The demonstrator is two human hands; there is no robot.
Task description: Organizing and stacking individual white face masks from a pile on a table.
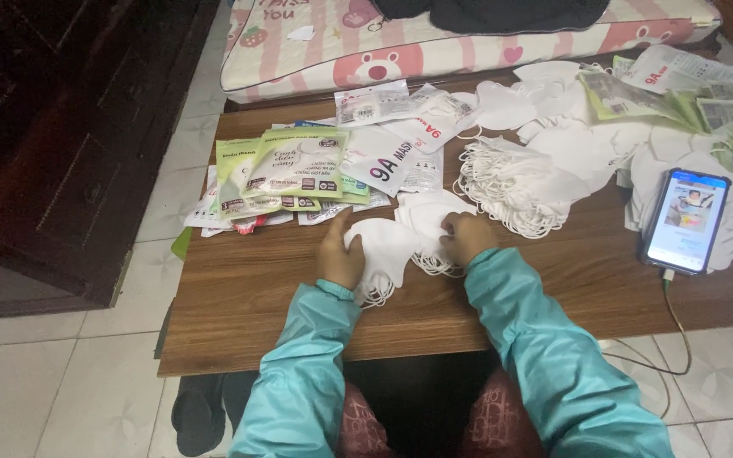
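Pressing both hands on the small stack of white masks (396,233) near the counter's (239,314) front edge, we clamp left hand (341,254) and right hand (467,237) on it, steadying loose layers.

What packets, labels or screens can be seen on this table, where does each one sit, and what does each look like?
Green packets: flat rectangular pouches, green and white, stacked at the table's back left, beyond the left hand.
White packets: clear-and-white flat pouches, fanned out behind the green ones.
Far packets: pale green and white pouches, back right corner.
Phone: lit upright screen, dark frame, right side, cable attached.
Right hand: on loose white masks.
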